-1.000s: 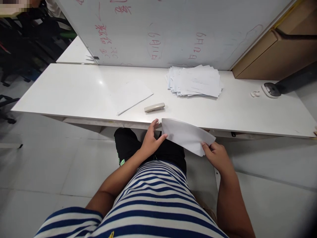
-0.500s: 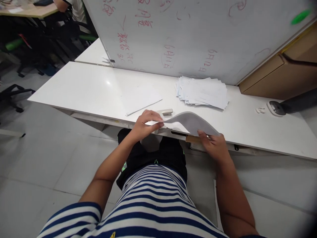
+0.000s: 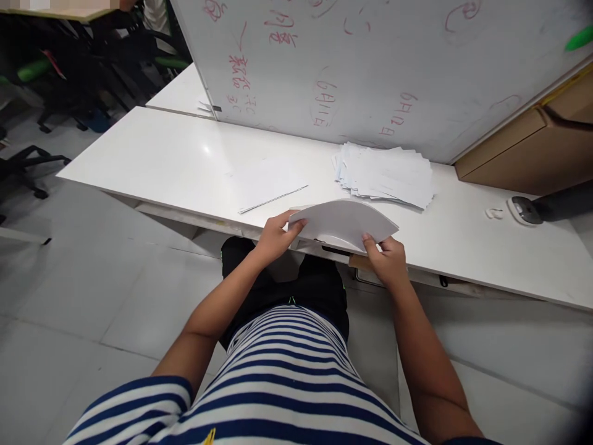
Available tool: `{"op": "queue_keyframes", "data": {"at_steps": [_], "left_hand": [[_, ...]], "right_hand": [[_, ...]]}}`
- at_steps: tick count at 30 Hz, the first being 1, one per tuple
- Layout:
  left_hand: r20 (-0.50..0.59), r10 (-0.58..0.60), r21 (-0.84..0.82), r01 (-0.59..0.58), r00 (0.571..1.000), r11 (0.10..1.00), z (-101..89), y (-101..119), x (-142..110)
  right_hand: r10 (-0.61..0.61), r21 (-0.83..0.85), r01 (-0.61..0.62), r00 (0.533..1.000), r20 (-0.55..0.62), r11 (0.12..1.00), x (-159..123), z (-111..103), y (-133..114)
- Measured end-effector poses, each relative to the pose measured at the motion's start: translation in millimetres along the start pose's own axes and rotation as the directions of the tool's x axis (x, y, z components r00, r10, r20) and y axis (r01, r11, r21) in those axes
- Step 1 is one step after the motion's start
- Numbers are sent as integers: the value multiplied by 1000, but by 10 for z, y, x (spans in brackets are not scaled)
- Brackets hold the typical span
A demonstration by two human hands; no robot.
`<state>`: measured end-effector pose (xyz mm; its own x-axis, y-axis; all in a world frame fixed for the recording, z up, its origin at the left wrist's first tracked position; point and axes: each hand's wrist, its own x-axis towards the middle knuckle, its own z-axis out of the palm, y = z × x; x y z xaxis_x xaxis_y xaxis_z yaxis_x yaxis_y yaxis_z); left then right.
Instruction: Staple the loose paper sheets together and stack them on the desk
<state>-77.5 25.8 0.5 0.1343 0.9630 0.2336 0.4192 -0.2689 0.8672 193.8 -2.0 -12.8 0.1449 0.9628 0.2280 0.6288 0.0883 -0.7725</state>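
Observation:
Between my two hands a few sheets of white paper [image 3: 340, 219] stand on edge, bowed upward in the middle, at the front edge of the desk. My left hand [image 3: 279, 235] pinches their left end, thumb on the near face. At the right end, my right hand [image 3: 386, 254] grips the lower corner between thumb and fingers. Just beyond lies a messy stack of paper [image 3: 386, 176]. To the left of the held sheets, a thin neat set of paper [image 3: 269, 182] rests flat on the desk. The stapler seen earlier is hidden behind the held sheets.
A white desk [image 3: 162, 154] runs across the view, with a whiteboard [image 3: 347, 68] with red writing behind it. Brown cardboard boxes [image 3: 504, 145] stand at the right, near a dark grey cylindrical object [image 3: 565, 201] and a small white item [image 3: 493, 214]. Another person sits at the far left.
The held sheets have gone from a wavy, flatter pose to an upright arch facing me. My right hand has moved left, closer to my left hand. The stapler has become covered.

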Motion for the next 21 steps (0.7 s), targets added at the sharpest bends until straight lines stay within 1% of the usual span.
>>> {"op": "queue_keyframes", "data": {"at_steps": [5,8,13,17,19,21], "left_hand": [[-4,-50,-10,50,999,999,51,-86,16],[-11,-32,42,32,999,999,77,-129,15],[25,-75,117,71,997,991,112,-168,-7],[13,-62,187,59,998,981,138,-196,-26],[26,-54,200,48,998,979,149,-197,-34],[49,-26,205,15,998,979,156,-171,-42]], "right_hand": [[-7,5,7,999,44,1000,-12,29,48],[15,33,-15,1000,21,999,-35,50,94],[52,79,-59,995,87,995,-68,76,166],[94,65,-100,992,85,993,-98,83,195],[103,67,-110,990,97,992,-120,77,192],[94,78,-100,992,84,992,-154,58,185]]}}
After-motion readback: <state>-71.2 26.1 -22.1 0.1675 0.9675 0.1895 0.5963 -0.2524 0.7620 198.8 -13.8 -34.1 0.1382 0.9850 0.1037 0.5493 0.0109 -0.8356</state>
